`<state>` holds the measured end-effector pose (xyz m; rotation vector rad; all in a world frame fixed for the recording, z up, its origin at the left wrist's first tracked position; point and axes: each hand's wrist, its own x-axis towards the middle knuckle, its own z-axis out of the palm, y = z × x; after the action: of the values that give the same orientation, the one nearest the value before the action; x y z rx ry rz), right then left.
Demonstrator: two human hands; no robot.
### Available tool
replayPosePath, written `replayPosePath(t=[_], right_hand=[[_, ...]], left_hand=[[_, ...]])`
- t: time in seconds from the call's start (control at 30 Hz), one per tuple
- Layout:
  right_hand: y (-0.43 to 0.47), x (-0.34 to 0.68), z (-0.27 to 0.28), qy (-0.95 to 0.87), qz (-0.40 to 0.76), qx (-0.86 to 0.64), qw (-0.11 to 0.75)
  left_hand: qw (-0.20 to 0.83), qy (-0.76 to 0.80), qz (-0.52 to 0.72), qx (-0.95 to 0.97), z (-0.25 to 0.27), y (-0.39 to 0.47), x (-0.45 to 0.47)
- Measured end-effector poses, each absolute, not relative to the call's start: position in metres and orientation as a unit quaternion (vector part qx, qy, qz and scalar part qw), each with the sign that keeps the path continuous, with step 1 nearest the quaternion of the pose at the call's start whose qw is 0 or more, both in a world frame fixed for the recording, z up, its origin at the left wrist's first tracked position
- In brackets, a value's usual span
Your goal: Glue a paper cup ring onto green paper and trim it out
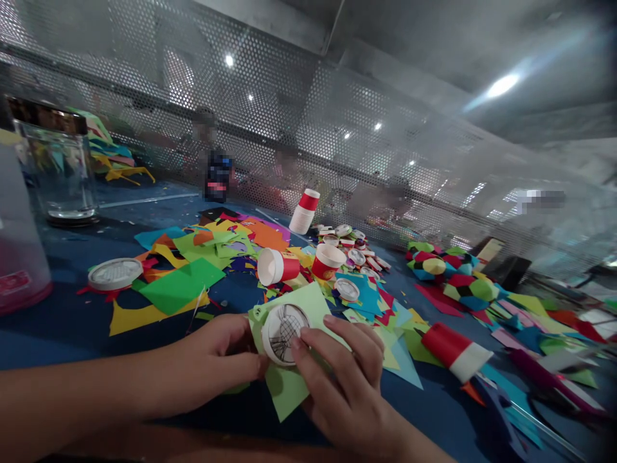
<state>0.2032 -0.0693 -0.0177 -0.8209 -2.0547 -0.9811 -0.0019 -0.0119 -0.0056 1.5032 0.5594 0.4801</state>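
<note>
A sheet of light green paper (288, 393) is held just above the table, tilted toward me. Against it lies a round white disc (284, 331) with black line drawing on its face, like the cut-off bottom of a paper cup. My left hand (222, 350) pinches the paper and the disc's left edge between thumb and fingers. From the right, my right hand (344, 370) grips the paper, its index and middle fingertips pressing on the disc's lower right edge. A bright green paper sheet (186, 283) and yellow scraps (144, 315) lie beyond my left hand.
Red-and-white paper cups (284, 267) lie or stand amid coloured scraps. Behind them are stacked cups (304, 212) and many small discs (357, 257). A glass jar (67, 173) stands left; patchwork paper balls (470, 289), a tipped cup (453, 350) and a blue-handled tool (496, 418) are right.
</note>
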Motion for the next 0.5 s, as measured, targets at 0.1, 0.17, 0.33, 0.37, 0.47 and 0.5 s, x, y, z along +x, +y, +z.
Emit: replayPosePath(t=[0.1, 0.17, 0.33, 0.37, 0.47, 0.5], right_hand=[[-0.0694, 0.2035, -0.0168, -0.802, -0.377, -0.307, 0.347], [-0.0695, 0.2041, -0.0163, -0.805, -0.374, -0.303, 0.346], [-0.0714, 0.2054, -0.0142, -0.811, -0.367, -0.305, 0.339], [-0.0719, 0.2055, -0.0136, -0.814, -0.364, -0.304, 0.335], [-0.0731, 0.2052, -0.0128, -0.814, -0.367, -0.301, 0.334], [-0.0732, 0.2051, -0.0131, -0.812, -0.37, -0.301, 0.336]], left_hand=[[0.665, 0.254, 0.212, 0.67, -0.0032, -0.0134, -0.0012], [0.663, 0.251, 0.214, 0.672, -0.0022, -0.0138, 0.0], [0.661, 0.243, 0.215, 0.677, -0.0023, -0.0125, 0.0022], [0.661, 0.243, 0.215, 0.677, -0.0028, -0.0123, 0.0021], [0.661, 0.237, 0.216, 0.679, -0.0044, -0.0126, 0.0014], [0.662, 0.23, 0.217, 0.68, -0.0048, -0.0127, 0.0012]])
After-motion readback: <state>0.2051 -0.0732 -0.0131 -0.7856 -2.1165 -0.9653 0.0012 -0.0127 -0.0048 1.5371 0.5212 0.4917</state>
